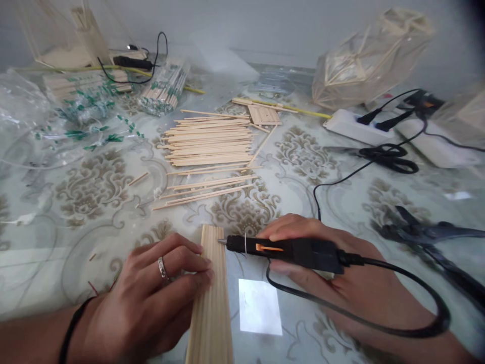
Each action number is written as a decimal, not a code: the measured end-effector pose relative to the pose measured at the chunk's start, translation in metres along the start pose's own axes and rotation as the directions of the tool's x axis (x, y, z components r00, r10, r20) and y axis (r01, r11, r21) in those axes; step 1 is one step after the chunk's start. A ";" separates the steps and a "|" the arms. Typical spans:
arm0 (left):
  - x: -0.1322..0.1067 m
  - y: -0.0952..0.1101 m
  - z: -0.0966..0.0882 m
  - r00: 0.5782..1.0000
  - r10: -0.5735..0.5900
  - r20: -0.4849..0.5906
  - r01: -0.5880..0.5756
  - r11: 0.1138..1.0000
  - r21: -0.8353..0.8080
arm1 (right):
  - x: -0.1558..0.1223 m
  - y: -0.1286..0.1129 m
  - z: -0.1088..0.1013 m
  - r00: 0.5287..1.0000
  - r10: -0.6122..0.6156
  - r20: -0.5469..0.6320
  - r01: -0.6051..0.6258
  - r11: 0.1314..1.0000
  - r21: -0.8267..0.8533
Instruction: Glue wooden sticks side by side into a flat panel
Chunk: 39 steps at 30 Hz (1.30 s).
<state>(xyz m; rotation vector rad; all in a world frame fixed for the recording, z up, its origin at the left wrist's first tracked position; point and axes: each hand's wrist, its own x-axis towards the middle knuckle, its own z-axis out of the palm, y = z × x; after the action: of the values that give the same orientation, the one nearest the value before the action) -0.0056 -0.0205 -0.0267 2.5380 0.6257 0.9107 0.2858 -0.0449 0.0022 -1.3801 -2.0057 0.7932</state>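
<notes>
A flat strip of pale wooden sticks (212,303) laid side by side runs up from the bottom edge of the head view. My left hand (162,288), with a ring and a black wristband, grips its left side, fingertips bent over the top; the thumb is hidden. My right hand (337,283) is closed around a black hot glue gun (295,251) with an orange trigger. The gun lies sideways, its metal nozzle pointing left at the strip's right edge near the far end. Whether the nozzle touches the wood I cannot tell.
Loose wooden sticks (210,141) lie in a pile ahead. Plastic bags (76,111) and bundled sticks (164,86) fill the back left. To the right are scissors (390,154), pliers (432,237), a power strip (356,126) and a stick frame (371,60). The gun's cord loops over my right wrist.
</notes>
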 end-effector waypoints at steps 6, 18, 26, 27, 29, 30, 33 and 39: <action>0.003 -0.001 0.000 1.000 0.017 -0.023 -0.018 0.999 -0.033 | 0.004 0.007 0.004 0.997 0.044 -0.070 -0.043 0.999 0.007; 0.002 -0.001 0.004 1.000 0.008 -0.018 -0.008 1.000 0.005 | 0.010 0.009 0.012 0.993 0.078 -0.091 -0.089 0.989 -0.120; 0.003 -0.002 0.003 1.000 0.002 -0.012 -0.002 1.000 -0.015 | 0.015 0.001 0.007 0.995 0.071 -0.073 -0.078 0.992 -0.096; 0.002 -0.002 0.003 1.000 -0.001 -0.010 0.000 1.000 -0.021 | 0.016 0.001 0.007 0.995 0.072 -0.068 -0.078 0.993 -0.090; 0.001 -0.002 0.004 1.000 -0.010 -0.012 0.010 0.999 -0.032 | 0.016 0.001 0.006 0.995 0.081 -0.062 -0.086 0.993 -0.078; 0.001 -0.002 0.004 1.000 -0.017 -0.017 0.016 0.999 -0.033 | 0.016 0.001 0.006 0.995 0.082 -0.064 -0.086 0.994 -0.072; 0.001 -0.002 0.006 0.999 -0.023 -0.027 0.022 0.999 -0.037 | 0.016 0.003 0.006 0.996 0.066 -0.063 -0.070 0.996 -0.054; 0.000 -0.002 0.005 1.000 -0.019 -0.008 0.019 1.000 -0.022 | 0.015 0.006 0.005 0.997 0.067 -0.025 -0.067 0.997 -0.029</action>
<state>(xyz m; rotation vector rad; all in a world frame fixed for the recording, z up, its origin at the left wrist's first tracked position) -0.0030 -0.0200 -0.0311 2.5061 0.6383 0.9166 0.2811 -0.0300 -0.0040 -1.4737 -1.9694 0.7759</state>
